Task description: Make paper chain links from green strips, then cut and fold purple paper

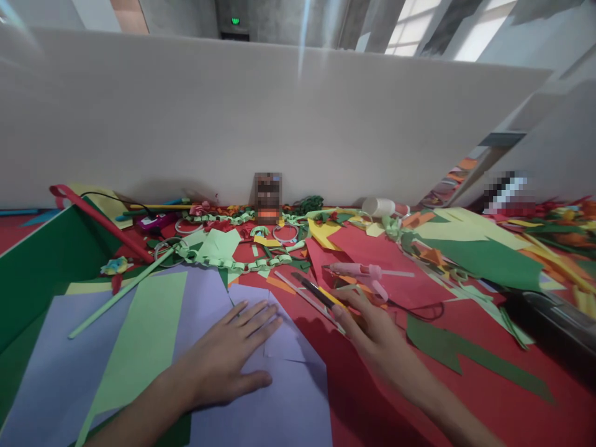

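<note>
1. The fingers (254, 316) of the left hand (228, 360) are spread open and pressed flat on a lavender paper sheet (279, 397), gripping nothing. This sheet lies at the near edge of the worktop (488, 397), left of centre.
2. The right hand (372, 332) reaches forward just right of it, fingers loosely extended, fingertips touching a yellow-and-black cutter (316, 292) and a clear ruler (307, 298) that lie side by side mid-worktop. Whether it is actually gripping either, I cannot tell.
3. At the left edge lies a dark green sheet (41, 261), with a red strip (102, 223) across its far corner.
4. Beside the left forearm lies a light green sheet (139, 347).
5. A light green paper chain (223, 257) runs towards the far edge, near the white partition (279, 118).
6. A pink glue gun (358, 271) rests on a red sheet (386, 261), just beyond the right hand.
7. Towards the right edge lies another green sheet (488, 261) among scraps.
</note>
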The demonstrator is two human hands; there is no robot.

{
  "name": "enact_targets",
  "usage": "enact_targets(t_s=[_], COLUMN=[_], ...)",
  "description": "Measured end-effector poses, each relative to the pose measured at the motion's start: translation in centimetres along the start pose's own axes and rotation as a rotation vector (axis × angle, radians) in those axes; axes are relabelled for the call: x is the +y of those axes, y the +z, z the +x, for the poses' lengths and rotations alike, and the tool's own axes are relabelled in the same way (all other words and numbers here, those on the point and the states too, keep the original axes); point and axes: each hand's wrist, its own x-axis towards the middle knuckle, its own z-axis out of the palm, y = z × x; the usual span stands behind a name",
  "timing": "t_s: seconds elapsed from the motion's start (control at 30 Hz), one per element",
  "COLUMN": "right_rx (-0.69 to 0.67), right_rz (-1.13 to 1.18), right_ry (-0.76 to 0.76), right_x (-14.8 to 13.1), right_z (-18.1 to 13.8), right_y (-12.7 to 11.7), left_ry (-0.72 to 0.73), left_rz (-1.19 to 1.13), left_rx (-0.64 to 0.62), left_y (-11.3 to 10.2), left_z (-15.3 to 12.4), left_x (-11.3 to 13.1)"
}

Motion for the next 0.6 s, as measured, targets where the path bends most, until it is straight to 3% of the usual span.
enact_targets(t_s=[0.13,0.27,0.47,0.6], right_rx=[-0.159,-0.255,0.064,0.132], right_rz=[-0.071,-0.133,-0.192,-0.304], right_ry=[-0.068,-0.111,-0.167,-0.236], right_x=[-0.1,0.0,1.4,2.0], right_z=[-3.2,-4.9,-5.8,-6.7], right_y=[-1.5,-2.1,-2.5,-3.3], left_ry=[0.099,0.152,0.276,0.355], left_rz=[-0.058,-0.082,0.038,0.047], left_rx=[-0.098,-0.083,-0.003,-0.040], left_y=[-1.1,-2.5,-2.0,-1.1], left_z=[0.3,1.4,5.0,6.2], left_x=[-0.9,-1.0,-0.3,-1.3])
